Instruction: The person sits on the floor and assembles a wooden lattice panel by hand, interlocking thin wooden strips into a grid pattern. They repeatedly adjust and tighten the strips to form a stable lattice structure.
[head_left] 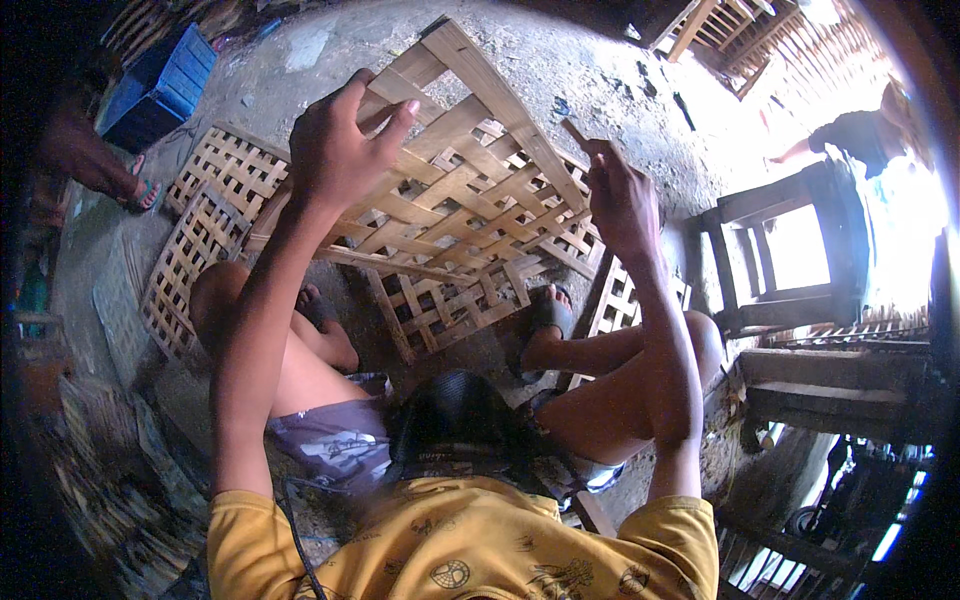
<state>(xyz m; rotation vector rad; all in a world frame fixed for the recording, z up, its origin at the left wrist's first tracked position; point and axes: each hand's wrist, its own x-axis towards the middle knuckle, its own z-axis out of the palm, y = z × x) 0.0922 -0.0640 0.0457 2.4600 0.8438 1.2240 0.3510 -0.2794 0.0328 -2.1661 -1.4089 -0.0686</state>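
A woven bamboo panel (455, 195) with a wooden frame is held up, tilted, in front of me. My left hand (345, 150) grips its upper left edge, with the thumb on the near side; some fingers are hidden. To the right of the panel, my right hand (625, 200) is closed around a thin brown stick-like piece (573, 130), whose tip points up and left. What lies inside that fist is hidden. Below the raised panel, another woven panel (450, 305) lies on the ground between my feet.
More woven panels (195, 250) lie at the left. A blue crate (160, 85) stands at the far left, near another person's sandalled foot (145, 190). At right are a wooden stool-like frame (765, 245) and a bench (830, 385). Another person (865, 135) is at the far right.
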